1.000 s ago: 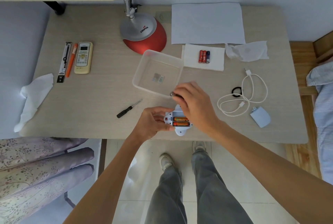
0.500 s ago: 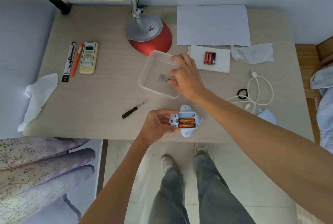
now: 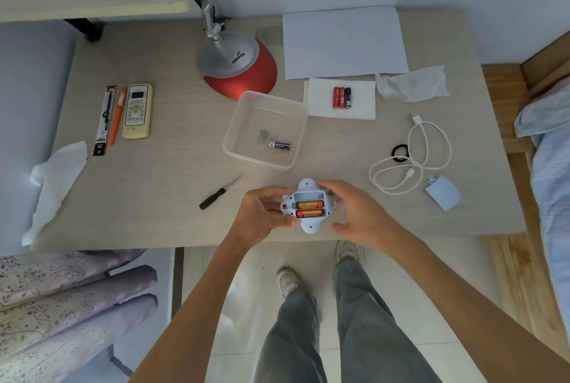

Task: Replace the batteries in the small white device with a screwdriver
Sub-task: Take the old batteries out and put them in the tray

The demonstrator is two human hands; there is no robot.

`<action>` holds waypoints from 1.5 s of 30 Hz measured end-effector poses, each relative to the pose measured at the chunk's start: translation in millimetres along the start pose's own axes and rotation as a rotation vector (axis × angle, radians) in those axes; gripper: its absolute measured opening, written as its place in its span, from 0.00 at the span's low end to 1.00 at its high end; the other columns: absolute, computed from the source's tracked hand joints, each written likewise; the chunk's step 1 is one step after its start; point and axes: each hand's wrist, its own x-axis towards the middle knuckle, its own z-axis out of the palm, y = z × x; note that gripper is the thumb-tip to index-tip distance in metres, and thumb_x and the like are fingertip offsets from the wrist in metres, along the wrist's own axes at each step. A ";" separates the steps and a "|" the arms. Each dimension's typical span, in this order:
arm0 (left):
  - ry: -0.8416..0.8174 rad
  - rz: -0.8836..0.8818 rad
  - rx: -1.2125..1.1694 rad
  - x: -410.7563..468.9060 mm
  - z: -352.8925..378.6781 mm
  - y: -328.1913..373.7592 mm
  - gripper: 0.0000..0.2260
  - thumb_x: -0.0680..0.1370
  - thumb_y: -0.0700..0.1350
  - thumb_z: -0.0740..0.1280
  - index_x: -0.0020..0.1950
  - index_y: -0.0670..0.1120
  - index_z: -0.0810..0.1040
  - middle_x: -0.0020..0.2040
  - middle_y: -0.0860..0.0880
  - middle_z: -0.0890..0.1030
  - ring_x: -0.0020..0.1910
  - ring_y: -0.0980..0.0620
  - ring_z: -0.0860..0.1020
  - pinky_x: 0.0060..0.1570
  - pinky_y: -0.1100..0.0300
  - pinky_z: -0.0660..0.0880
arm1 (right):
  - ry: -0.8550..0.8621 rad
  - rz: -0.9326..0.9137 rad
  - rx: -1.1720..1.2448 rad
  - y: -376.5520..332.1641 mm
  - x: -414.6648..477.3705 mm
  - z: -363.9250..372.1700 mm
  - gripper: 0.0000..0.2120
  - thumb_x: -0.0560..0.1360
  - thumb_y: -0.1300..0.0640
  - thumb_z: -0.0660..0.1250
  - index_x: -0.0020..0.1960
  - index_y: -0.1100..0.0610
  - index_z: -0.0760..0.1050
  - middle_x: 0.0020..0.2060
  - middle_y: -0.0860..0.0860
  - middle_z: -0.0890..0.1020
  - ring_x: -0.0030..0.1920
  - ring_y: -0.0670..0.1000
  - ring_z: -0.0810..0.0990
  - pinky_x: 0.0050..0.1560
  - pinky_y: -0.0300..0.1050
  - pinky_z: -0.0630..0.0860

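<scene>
The small white device (image 3: pixel 308 222) lies at the table's front edge with its battery bay uncovered. Two orange batteries (image 3: pixel 310 208) fill the two lower slots, and the top slot is empty. My left hand (image 3: pixel 262 213) grips the device's left side. My right hand (image 3: pixel 354 213) touches its right side with fingertips. A purple battery (image 3: pixel 280 145) lies inside the clear plastic tray (image 3: pixel 265 160), beside small metal parts. Three batteries (image 3: pixel 341 98) rest on a white napkin (image 3: pixel 364 105). The black-handled screwdriver (image 3: pixel 216 196) lies left of my hands.
A red-based desk lamp (image 3: pixel 240 65) stands behind the tray. A remote control (image 3: pixel 137 111), an orange pen and a black packet lie at the left. White paper, tissue, a white cable (image 3: pixel 410 163), a black hair tie and a blue pouch (image 3: pixel 442 193) sit at the right.
My right hand carried a purple battery from the device to the clear tray, let it go there, and came back to the device's right side. My left hand kept its hold.
</scene>
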 end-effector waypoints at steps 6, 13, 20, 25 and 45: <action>0.033 -0.002 0.122 -8.8 3.4 7.5 0.25 0.68 0.36 0.85 0.62 0.49 0.86 0.51 0.53 0.89 0.48 0.51 0.87 0.53 0.49 0.86 | 0.118 -0.060 -0.038 2.1 9.3 22.2 0.37 0.73 0.52 0.83 0.78 0.48 0.72 0.67 0.45 0.82 0.63 0.46 0.81 0.66 0.50 0.81; 0.011 0.277 0.699 -22.2 -11.3 12.8 0.29 0.72 0.41 0.83 0.71 0.51 0.78 0.65 0.51 0.77 0.60 0.53 0.79 0.64 0.56 0.80 | 0.110 -0.103 -0.007 1.5 12.7 23.1 0.24 0.73 0.53 0.83 0.67 0.50 0.83 0.52 0.46 0.88 0.48 0.47 0.84 0.52 0.47 0.84; -0.203 0.329 0.957 -18.5 -16.8 22.3 0.32 0.76 0.43 0.80 0.75 0.58 0.71 0.64 0.52 0.73 0.57 0.52 0.78 0.59 0.56 0.79 | 0.135 -0.097 0.010 8.3 15.1 29.3 0.12 0.73 0.59 0.80 0.56 0.54 0.86 0.43 0.49 0.87 0.42 0.50 0.84 0.47 0.56 0.84; -0.177 0.345 0.967 -16.7 -16.3 21.8 0.32 0.74 0.43 0.81 0.74 0.58 0.72 0.59 0.53 0.74 0.53 0.56 0.76 0.53 0.61 0.77 | 0.085 -0.147 0.056 -4.8 7.3 38.3 0.32 0.70 0.48 0.84 0.72 0.47 0.77 0.59 0.45 0.85 0.57 0.46 0.83 0.59 0.45 0.82; -0.329 0.328 1.075 -16.0 1.0 40.3 0.25 0.80 0.45 0.75 0.75 0.49 0.72 0.66 0.47 0.68 0.53 0.58 0.72 0.65 0.58 0.79 | 0.069 -0.148 0.107 -0.2 21.9 24.8 0.43 0.66 0.52 0.88 0.77 0.51 0.74 0.66 0.48 0.85 0.61 0.48 0.85 0.64 0.46 0.83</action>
